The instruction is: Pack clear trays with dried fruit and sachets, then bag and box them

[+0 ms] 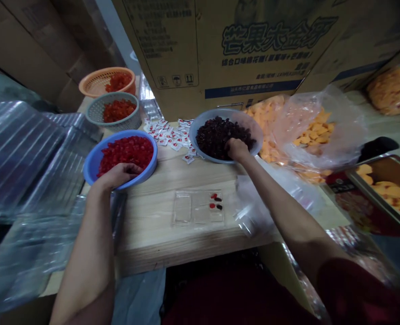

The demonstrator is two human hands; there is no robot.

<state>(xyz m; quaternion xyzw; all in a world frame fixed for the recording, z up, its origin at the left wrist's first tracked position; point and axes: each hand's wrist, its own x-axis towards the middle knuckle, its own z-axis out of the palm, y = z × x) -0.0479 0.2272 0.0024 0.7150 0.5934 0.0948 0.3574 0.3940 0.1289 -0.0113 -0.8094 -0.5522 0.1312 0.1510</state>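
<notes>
My left hand [121, 175] reaches over the near rim of a blue bowl [86, 169], fingers bent together against the glossy red candies [128, 151] inside. What its fingertips hold is hidden. In a pale translucent bowl [250, 122] of dark candies [215, 133], my right hand [237, 149] has its fingers curled in the heap; their tips are buried. Between my forearms lies a clear plastic tray [183, 208], flat on the table. Its right-hand part holds several small red and dark candies [219, 207]; the left compartment shows none.
Small white printed packets [168, 135] are strewn between the bowls. Two baskets of orange-red pieces [118, 110] stand back left. Clear plastic trays [27, 158] are stacked left. Orange candies in plastic bags [317, 128] and an open tin [389, 192] sit right. A large carton [186, 54] stands behind.
</notes>
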